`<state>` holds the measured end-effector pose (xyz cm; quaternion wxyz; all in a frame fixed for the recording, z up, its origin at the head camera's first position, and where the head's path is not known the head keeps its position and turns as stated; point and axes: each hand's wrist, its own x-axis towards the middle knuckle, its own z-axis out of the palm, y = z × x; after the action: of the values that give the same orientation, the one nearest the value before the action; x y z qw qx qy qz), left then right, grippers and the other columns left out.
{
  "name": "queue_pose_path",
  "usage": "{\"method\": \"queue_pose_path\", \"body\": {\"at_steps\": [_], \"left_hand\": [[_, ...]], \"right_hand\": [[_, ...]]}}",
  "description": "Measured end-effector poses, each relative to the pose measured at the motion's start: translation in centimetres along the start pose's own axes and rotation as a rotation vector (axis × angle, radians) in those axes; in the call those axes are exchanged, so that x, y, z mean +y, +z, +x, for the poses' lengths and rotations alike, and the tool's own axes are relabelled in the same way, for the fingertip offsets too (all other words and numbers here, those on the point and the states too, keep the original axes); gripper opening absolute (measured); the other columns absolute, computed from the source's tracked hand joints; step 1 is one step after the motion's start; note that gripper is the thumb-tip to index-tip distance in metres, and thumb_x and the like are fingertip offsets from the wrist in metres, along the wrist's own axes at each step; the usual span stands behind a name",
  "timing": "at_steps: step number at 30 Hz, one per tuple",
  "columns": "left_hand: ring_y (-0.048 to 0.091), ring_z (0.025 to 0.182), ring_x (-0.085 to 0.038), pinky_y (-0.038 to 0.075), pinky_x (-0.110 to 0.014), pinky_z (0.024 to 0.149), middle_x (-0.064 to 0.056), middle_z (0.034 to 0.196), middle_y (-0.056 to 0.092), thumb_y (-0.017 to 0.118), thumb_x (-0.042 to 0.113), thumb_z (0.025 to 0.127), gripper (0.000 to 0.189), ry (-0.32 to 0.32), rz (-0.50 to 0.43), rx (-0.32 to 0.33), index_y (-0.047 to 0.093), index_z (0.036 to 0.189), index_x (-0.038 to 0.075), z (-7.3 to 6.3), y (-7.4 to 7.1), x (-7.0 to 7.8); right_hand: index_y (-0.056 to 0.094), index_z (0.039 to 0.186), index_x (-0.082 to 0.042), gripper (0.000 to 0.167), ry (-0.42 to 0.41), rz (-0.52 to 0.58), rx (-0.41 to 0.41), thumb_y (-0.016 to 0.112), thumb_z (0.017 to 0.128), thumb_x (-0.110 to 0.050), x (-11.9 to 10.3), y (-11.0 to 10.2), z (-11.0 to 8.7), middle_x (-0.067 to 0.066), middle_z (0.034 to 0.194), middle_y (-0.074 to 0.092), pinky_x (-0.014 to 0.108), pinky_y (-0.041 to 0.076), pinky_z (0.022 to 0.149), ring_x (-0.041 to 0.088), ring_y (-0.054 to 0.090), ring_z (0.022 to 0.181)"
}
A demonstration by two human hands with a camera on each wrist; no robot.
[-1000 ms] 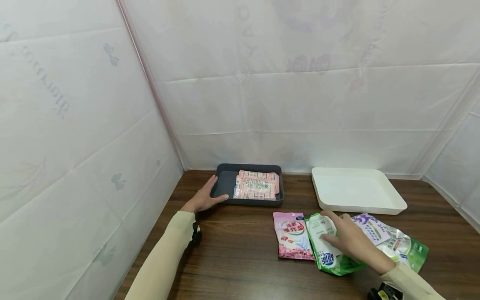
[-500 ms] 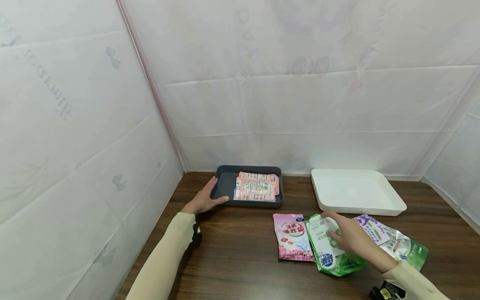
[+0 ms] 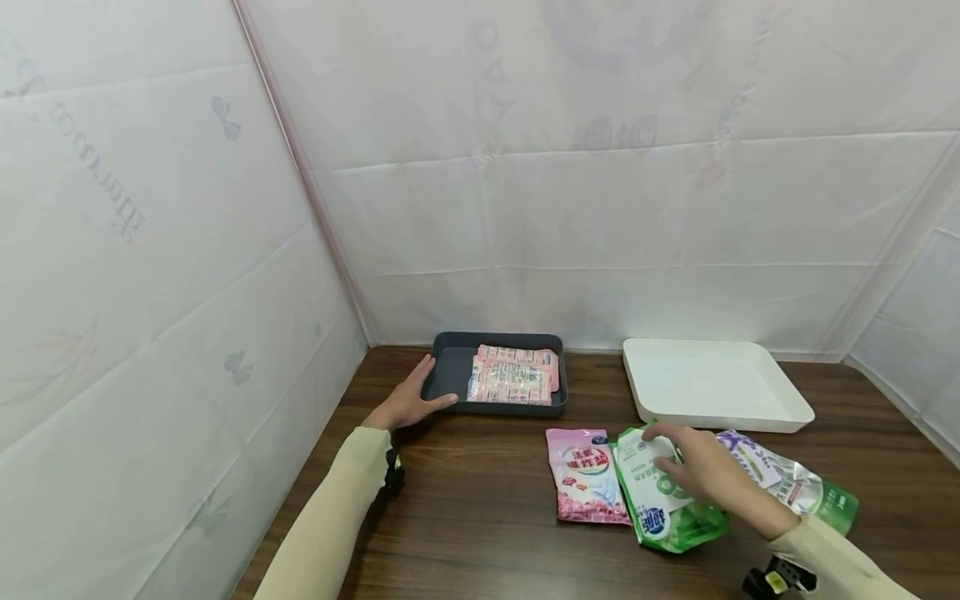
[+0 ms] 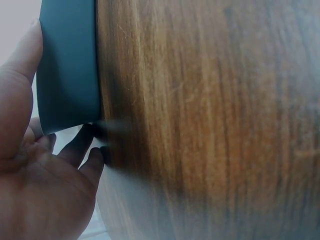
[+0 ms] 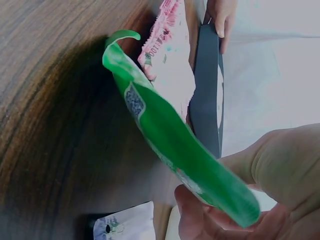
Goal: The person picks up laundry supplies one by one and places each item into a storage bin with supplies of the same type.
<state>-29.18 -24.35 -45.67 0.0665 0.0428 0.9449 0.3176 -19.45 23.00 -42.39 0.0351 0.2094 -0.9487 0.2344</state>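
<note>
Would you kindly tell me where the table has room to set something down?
Bare table shows between the left sleeve and the pink packet, and between the dark tray and the white tray. It's crowded right of that packet: green pouch, right hand and purple-labelled packaging.

The left arm stretches forward at a slant from where I stand watching, its left hand lightly gripping, with the thumb spread wide from the fingers. The right arm angles in from the right toward the middle, the back of the right hand uppermost, thumb and fingers bent toward each other in a pinch. Both pale sleeves end near the wrists, and the bare hands are well apart, the left reaching farther forward.
</note>
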Motion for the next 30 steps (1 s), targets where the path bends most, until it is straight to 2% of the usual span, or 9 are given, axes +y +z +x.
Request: {"method": "queue_pose_path", "body": {"at_steps": [2,6,10,15,19,23,30], "left_hand": [[0.010,0.156,-0.041,0.020,-0.063,0.120,-0.013,0.173,0.002,0.069,0.058,0.094,0.104,-0.002,-0.001,-0.001,0.011,0.166,0.010,-0.1,0.0,0.1],[0.011,0.156,-0.041,0.020,-0.063,0.120,-0.013,0.173,0.002,0.069,0.058,0.094,0.104,-0.004,-0.002,0.000,0.012,0.166,0.010,-0.2,0.0,0.1],[0.011,0.156,-0.041,0.020,-0.063,0.120,-0.013,0.173,0.003,0.069,0.058,0.093,0.104,-0.012,0.000,0.004,0.012,0.166,0.010,-0.2,0.1,0.2],[0.011,0.156,-0.041,0.020,-0.063,0.120,-0.013,0.173,0.003,0.069,0.057,0.093,0.104,-0.019,0.001,0.008,0.012,0.166,0.010,-0.3,0.0,0.4],[0.011,0.156,-0.040,0.020,-0.063,0.121,-0.013,0.173,0.003,0.070,0.056,0.094,0.103,-0.019,-0.001,0.008,0.012,0.166,0.010,-0.3,-0.1,0.5],[0.011,0.156,-0.041,0.020,-0.063,0.121,-0.014,0.173,0.003,0.070,0.054,0.095,0.102,-0.015,-0.006,0.008,0.012,0.166,0.009,-0.3,-0.1,0.5],[0.010,0.156,-0.040,0.020,-0.063,0.121,-0.013,0.173,0.003,0.070,0.056,0.094,0.103,-0.012,-0.003,0.004,0.012,0.166,0.009,-0.3,-0.1,0.5]], "right_hand": [[0.070,0.117,-0.006,0.032,-0.010,0.003,0.006,0.078,0.087,-0.002,-0.1,-0.1,0.0,-0.004,0.070,0.056,0.025,0.033,0.047,0.005,0.032,0.047],[0.072,0.112,-0.007,0.028,-0.038,-0.006,0.033,0.079,0.086,-0.001,-0.2,-0.4,0.1,0.007,0.088,0.071,0.025,0.033,0.047,0.004,0.032,0.047],[0.074,0.105,-0.009,0.022,-0.052,-0.014,0.038,0.078,0.085,0.000,-0.4,-0.7,0.2,0.015,0.105,0.074,0.026,0.036,0.051,0.004,0.039,0.052],[0.076,0.098,-0.011,0.017,-0.041,-0.002,0.011,0.077,0.085,0.000,-0.6,-1.1,0.3,0.010,0.101,0.075,0.029,0.044,0.056,0.010,0.056,0.065],[0.077,0.093,-0.012,0.014,-0.042,-0.014,-0.003,0.077,0.085,-0.001,-0.6,-1.4,0.5,0.006,0.097,0.076,0.038,0.055,0.065,0.024,0.069,0.082],[0.077,0.091,-0.012,0.014,-0.056,-0.029,-0.007,0.078,0.084,-0.001,-0.7,-1.6,0.6,0.006,0.096,0.076,0.048,0.058,0.074,0.032,0.071,0.091],[0.079,0.090,-0.013,0.013,-0.069,-0.062,-0.027,0.079,0.084,-0.002,-0.9,-2.0,0.7,0.005,0.096,0.077,0.050,0.058,0.078,0.031,0.072,0.093]]}}
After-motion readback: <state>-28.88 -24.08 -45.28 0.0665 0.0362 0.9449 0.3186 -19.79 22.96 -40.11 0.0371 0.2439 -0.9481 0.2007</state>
